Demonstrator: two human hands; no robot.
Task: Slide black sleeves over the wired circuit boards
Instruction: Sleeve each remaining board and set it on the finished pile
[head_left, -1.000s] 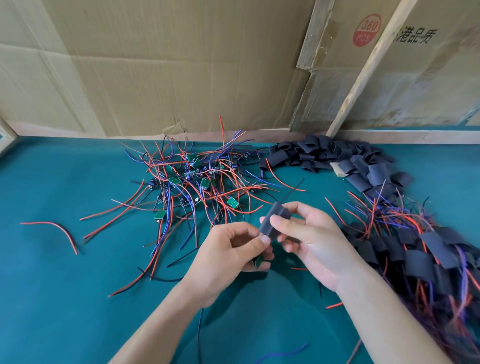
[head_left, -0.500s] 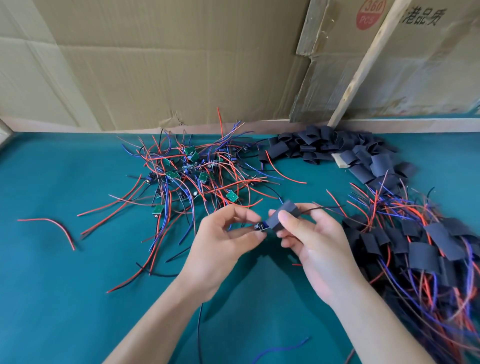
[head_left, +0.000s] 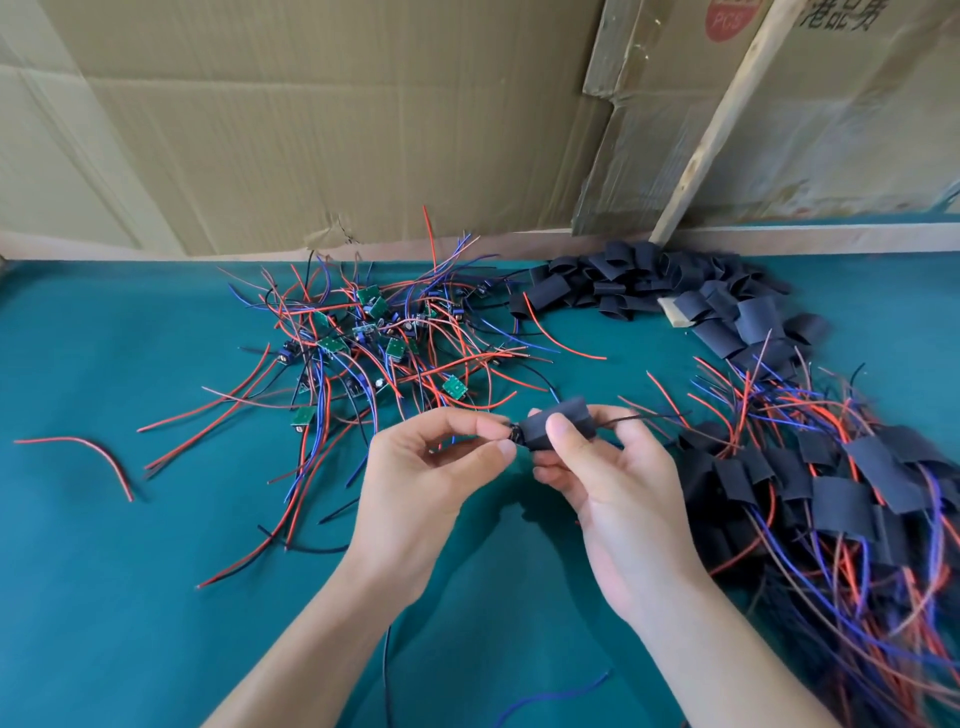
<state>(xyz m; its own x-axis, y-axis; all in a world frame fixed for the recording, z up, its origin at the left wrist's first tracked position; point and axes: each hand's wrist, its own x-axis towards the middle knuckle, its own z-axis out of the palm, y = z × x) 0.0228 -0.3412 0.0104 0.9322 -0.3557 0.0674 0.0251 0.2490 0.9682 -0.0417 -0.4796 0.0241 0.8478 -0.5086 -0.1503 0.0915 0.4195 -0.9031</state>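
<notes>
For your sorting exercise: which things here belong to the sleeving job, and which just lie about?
Job: black sleeve in right hand; left hand; bare boards; spare sleeves; finished pile.
Lying about: loose red wire; cardboard; wooden stick.

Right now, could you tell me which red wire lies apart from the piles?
The curved red wire at far left, alone on the teal mat.

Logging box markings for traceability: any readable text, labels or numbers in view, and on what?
"PCS": red round sticker on the cardboard box, top cut off by the frame edge.
Dark printed characters on the same box: cropped, not readable.
Green circuit boards: markings too small to read.
</notes>
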